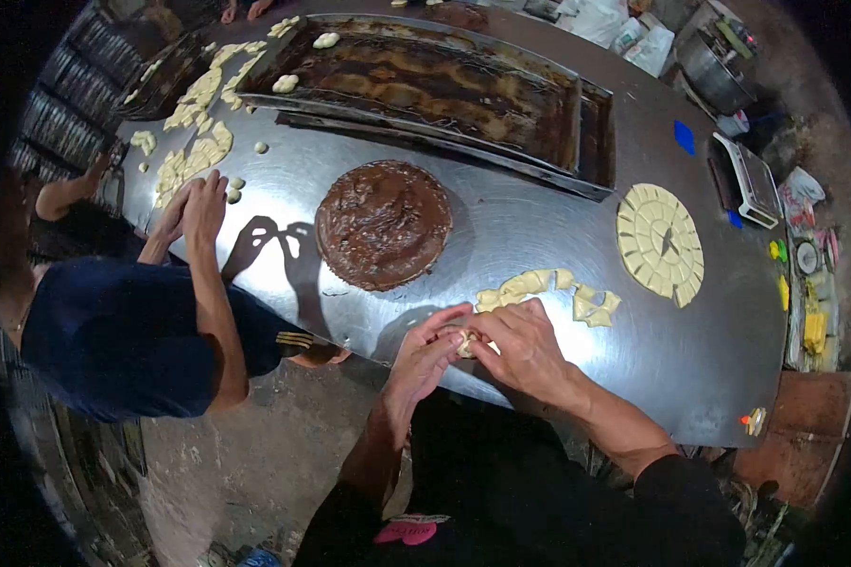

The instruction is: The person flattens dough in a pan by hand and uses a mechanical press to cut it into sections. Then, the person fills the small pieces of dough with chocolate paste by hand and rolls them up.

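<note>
Between my two hands, just over the near edge of the metal table, is a small pale dough ball (466, 344). My left hand (427, 352) holds it from one side with bent fingers. My right hand (520, 342) pinches the dough from the other side, and its fingers partly hide it. Just beyond my hands lie cut dough pieces (529, 283) in a curved strip. A round mound of dark brown filling (384, 225) sits on the table to the left of them. Over to the right is a flat dough disc (660, 244) cut into sections.
Large baking trays (425, 90) stand at the back, with a few dough balls on one. On the left, a co-worker in a dark shirt (123, 331) handles dough beside more cut pieces (194, 165). A scale (749, 180) stands at the right edge of the metal table (681, 378).
</note>
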Available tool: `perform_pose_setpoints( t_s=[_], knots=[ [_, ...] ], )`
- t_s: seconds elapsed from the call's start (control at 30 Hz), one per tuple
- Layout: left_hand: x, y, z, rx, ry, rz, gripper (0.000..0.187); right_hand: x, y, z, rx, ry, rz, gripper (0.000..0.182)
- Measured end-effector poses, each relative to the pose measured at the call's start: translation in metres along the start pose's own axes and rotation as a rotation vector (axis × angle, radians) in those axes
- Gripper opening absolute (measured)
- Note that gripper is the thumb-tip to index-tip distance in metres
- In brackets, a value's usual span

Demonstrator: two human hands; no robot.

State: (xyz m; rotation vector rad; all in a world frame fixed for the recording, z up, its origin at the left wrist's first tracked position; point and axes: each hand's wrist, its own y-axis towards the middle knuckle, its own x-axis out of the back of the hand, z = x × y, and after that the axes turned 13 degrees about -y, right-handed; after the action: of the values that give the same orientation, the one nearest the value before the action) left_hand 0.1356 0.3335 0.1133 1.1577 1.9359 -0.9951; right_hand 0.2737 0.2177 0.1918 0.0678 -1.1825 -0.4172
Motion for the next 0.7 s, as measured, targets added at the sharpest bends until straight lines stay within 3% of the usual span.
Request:
perform_pose_setpoints(
  t_s=[0.13,0.2,0.27,0.37,0.53,0.7],
  knots=[
    [-0.019,0.013,0.006,0.140,0.009,0.066,0.047,0.003,-0.020,-0.024,0.002,0.124,-0.049,0.011],
    [-0.022,0.018,0.024,0.145,-0.082,0.074,0.044,-0.002,-0.036,-0.037,-0.118,0.029,-0.087,0.013],
    [-0.035,0.019,0.045,-0.054,-0.007,-0.005,0.041,0.000,-0.051,-0.039,-0.167,0.007,-0.141,0.016],
    [-0.043,0.014,0.065,-0.078,-0.050,-0.056,0.033,0.018,-0.065,-0.028,-0.130,-0.013,-0.357,0.013],
    [-0.062,0.006,0.080,-0.124,-0.034,-0.042,0.033,0.030,-0.083,-0.041,-0.056,0.041,-0.298,0.018],
    [-0.062,0.010,0.072,0.043,0.061,0.071,0.036,0.036,-0.084,-0.048,-0.072,0.004,-0.296,0.011]
  ],
)
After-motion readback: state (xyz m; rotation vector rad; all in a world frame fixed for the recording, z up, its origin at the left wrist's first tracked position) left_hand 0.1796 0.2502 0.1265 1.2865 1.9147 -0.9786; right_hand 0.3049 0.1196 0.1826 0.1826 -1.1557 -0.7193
